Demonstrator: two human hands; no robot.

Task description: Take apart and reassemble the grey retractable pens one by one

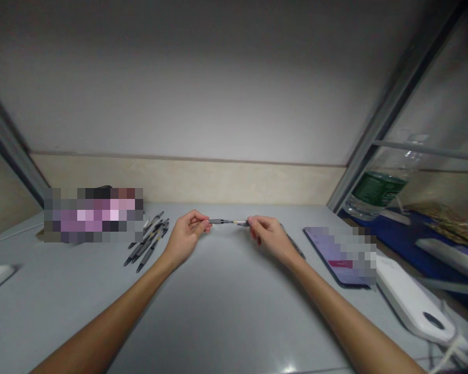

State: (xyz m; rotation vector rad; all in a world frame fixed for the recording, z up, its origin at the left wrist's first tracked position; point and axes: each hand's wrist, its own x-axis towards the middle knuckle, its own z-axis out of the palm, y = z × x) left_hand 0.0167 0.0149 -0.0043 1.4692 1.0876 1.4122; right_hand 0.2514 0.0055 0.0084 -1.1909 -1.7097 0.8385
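My left hand [187,231] is closed in a pinch on the grey end of a pen [217,222], held level above the desk. A thin, yellowish middle section of the pen shows between the hands. My right hand [265,235] pinches a dark piece at the other end; whether it is joined to the rest is too small to tell. Several grey and black pens [148,241] lie in a loose pile to the left of my left hand. Another dark pen [297,249] lies beside my right wrist, partly hidden behind it.
A phone [327,254] and a white device with a cable [413,301] lie on the right of the grey desk [218,322]. Beyond the metal frame stands a water bottle [380,187]. A blurred-out pinkish object [93,215] sits at the back left.
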